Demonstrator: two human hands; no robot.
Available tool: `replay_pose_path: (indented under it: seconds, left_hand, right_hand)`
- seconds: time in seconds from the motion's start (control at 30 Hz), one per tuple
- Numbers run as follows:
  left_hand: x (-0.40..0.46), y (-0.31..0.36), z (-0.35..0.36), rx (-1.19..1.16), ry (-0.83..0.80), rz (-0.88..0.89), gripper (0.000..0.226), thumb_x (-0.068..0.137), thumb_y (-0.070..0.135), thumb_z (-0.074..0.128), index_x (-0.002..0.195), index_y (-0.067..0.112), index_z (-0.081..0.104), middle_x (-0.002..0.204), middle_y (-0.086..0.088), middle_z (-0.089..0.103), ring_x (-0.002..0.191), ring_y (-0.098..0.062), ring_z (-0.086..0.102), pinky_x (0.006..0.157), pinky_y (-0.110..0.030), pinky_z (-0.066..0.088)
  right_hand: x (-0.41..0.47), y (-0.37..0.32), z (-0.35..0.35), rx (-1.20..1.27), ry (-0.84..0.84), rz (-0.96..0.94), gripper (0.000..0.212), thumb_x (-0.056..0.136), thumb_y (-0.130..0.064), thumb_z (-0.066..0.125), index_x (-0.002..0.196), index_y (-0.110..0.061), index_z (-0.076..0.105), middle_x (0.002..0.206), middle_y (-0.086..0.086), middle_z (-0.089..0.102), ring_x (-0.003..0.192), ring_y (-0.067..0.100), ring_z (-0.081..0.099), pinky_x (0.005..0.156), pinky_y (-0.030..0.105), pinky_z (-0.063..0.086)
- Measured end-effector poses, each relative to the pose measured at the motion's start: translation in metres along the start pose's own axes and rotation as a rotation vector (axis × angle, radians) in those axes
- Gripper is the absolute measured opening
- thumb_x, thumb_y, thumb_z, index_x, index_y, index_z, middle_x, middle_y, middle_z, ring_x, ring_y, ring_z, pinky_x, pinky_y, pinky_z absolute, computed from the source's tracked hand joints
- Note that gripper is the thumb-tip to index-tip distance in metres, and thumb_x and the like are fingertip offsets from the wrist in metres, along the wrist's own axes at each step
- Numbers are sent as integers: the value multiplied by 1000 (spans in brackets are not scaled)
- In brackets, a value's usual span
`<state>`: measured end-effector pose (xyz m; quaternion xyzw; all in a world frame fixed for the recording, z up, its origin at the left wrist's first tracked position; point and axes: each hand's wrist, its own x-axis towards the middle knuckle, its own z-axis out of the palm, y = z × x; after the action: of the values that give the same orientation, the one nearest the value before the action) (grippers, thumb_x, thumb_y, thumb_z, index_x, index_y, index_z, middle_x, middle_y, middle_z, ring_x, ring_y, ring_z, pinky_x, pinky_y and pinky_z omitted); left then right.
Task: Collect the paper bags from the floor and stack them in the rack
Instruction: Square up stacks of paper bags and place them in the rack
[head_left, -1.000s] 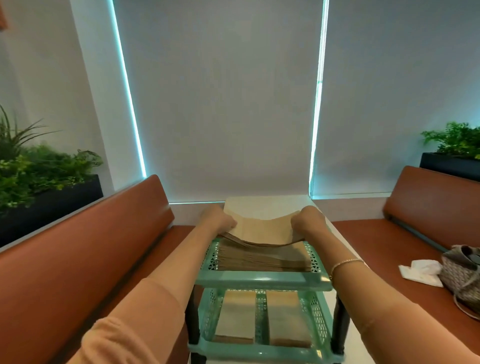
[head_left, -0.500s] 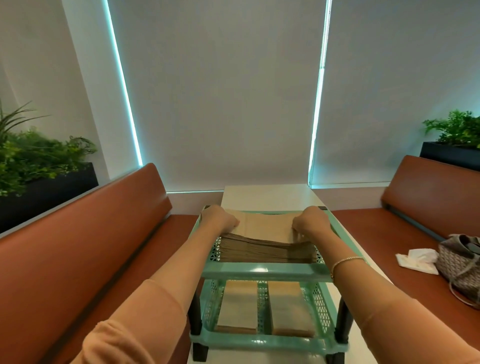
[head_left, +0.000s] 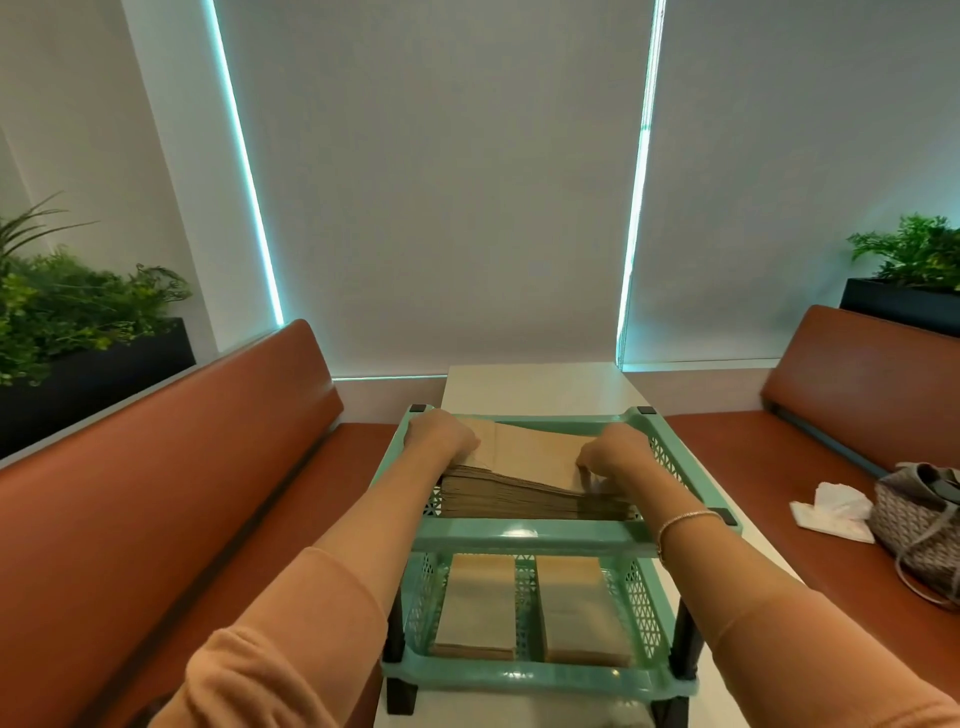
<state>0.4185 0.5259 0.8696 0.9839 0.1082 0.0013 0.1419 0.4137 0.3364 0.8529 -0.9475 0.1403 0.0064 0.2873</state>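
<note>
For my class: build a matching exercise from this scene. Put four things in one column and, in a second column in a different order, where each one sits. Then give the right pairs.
Things
1. Tall stack of paper bags
2. Two small piles of bags
3. Woven handbag
4. Bracelet

Places
A. Right wrist
B. Top shelf of the green rack, under both hands
C. Bench seat on the right
D. Lower shelf, side by side

Pairs: 1-B, 2-D, 3-C, 4-A
</note>
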Motion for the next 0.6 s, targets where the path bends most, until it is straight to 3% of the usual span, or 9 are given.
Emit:
replay_pose_path:
  seconds: [0.1, 0.17, 0.23, 0.33, 0.5, 0.6]
  left_hand:
    - [-1, -1, 1, 29, -30, -4, 45, 94, 38, 46, 123, 4, 54, 116, -9, 61, 104, -22, 59, 75, -26, 43]
    - [-1, -1, 1, 8, -47, -29, 45, 94, 39, 47, 123, 5, 54, 115, -9, 62, 101, -21, 60, 73, -26, 43]
    - [-2, -1, -1, -22, -51, -46, 47, 93, 39, 49, 125, 4, 52, 117, -9, 61, 96, -20, 61, 72, -25, 44]
    - [-2, -1, -2, -46, -38, -48, 52, 93, 40, 48, 131, 4, 48, 124, -10, 58, 103, -22, 60, 77, -27, 46]
    - [-2, -1, -2, -103, -59, -38, 48, 94, 35, 46, 127, 0, 50, 122, -14, 59, 108, -28, 59, 91, -33, 50]
    - [-7, -1, -3, -54, -37, -7, 48, 95, 37, 43, 128, 2, 50, 125, -13, 58, 111, -27, 57, 84, -28, 45]
  right_hand:
    - [-4, -4, -5, 35, -83, 15, 42, 84, -24, 67, 116, 0, 55, 118, 14, 58, 107, 28, 56, 96, 36, 49]
    - [-14, -9, -14, 84, -223, 0, 72, 77, -34, 74, 131, 0, 43, 134, 16, 48, 122, 34, 47, 103, 41, 42]
    - [-21, -10, -22, 55, -335, -36, 89, 68, -31, 82, 138, -3, 34, 140, 15, 42, 127, 37, 41, 103, 47, 41]
    - [-25, -8, -22, -60, -354, -75, 90, 62, -20, 86, 135, -5, 35, 136, 15, 43, 124, 36, 42, 100, 48, 42]
    - [-24, -6, -15, -48, -296, -82, 84, 60, -10, 85, 129, -4, 37, 128, 14, 48, 120, 35, 45, 97, 43, 44]
    - [-26, -6, -15, -64, -276, -78, 74, 63, -10, 84, 124, -3, 42, 122, 13, 50, 117, 33, 46, 95, 41, 44]
